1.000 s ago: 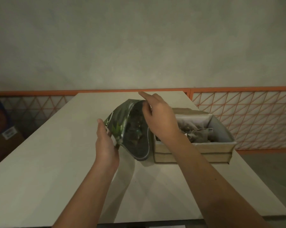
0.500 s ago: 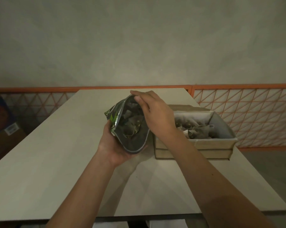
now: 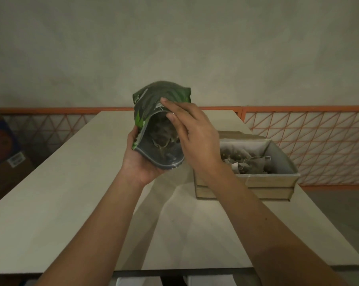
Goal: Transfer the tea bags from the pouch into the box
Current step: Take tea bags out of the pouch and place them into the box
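Pouch: green printed film, glossy, crumpled at the closed end, dull silver lining inside. We see it lifted off the table and tipped so its oval mouth faces us and slightly down. Dark, blurred shapes sit inside the mouth; we take them for tea bags but cannot make out single ones.

Box: shallow tan cardboard, rectangular, pale lining, top open. It stands on the table just right of the pouch, apart from it. A loose heap of grey-brown bags with thin strings lies in it.

Left hand: palm up under the lower lip of the pouch, thumb curled round the left edge, gripping it.

Right hand: back toward us, wrist above the box's near left corner. Its fingers lie fairly straight along the upper right rim of the mouth, the thumb tip at the opening; whether they pinch the film or only press it we cannot tell.

Table top: smooth, pale, matt, long; its near edge runs below both forearms, its right edge close beyond the box. Bare surface lies left of the pouch and in front of the box. An orange lattice railing stands behind and to the right; a plain grey wall rises above.
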`<state>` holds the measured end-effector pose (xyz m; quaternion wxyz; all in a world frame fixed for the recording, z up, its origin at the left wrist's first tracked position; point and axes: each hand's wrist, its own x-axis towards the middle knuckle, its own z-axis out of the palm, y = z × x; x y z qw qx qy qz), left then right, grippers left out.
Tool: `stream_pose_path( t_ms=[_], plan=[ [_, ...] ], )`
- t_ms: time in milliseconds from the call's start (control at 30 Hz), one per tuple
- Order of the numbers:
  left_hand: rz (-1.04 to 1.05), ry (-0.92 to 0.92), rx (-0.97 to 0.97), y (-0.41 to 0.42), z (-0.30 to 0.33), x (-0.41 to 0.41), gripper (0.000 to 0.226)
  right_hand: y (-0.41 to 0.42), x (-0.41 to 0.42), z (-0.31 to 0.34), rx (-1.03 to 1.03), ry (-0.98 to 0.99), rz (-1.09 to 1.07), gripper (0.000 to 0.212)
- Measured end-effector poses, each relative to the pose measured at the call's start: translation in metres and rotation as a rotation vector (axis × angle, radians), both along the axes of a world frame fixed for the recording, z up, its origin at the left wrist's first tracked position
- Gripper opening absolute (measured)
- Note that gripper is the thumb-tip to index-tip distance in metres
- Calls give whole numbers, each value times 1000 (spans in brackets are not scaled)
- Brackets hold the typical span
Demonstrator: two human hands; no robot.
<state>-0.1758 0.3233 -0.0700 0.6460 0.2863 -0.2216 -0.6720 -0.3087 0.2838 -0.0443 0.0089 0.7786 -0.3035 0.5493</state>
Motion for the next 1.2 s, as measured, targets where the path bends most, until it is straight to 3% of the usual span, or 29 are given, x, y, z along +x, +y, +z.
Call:
stream_pose_path(
  t_ms=[133, 300, 500, 667, 933, 1067, 1200],
  plan=[
    [-13, 24, 37, 1, -4, -5, 63, -8, -5, -5, 52, 34, -29, 41],
    [-31, 4, -10, 2, 2, -7, 63, 2, -11, 4, -55, -1, -31, 41],
    [-40, 8, 93, 1, -2, -16, 62, -8, -14, -10, 53, 61, -81, 41],
    [-39, -4, 18, -2, -3, -15, 63, 2, -18, -3, -42, -2, -72, 40],
    [-71, -25, 37, -3, -21, -16, 71, -6, -25, -22, 53, 61, -60, 41],
    [-108, -37, 0, 0, -18, -16, 64, -4, -31, -16, 73, 79, -14, 41],
    [-81, -26, 1, 0, -16, -15, 53, 4, -37, -16, 173, -45, 156, 45]
  ],
)
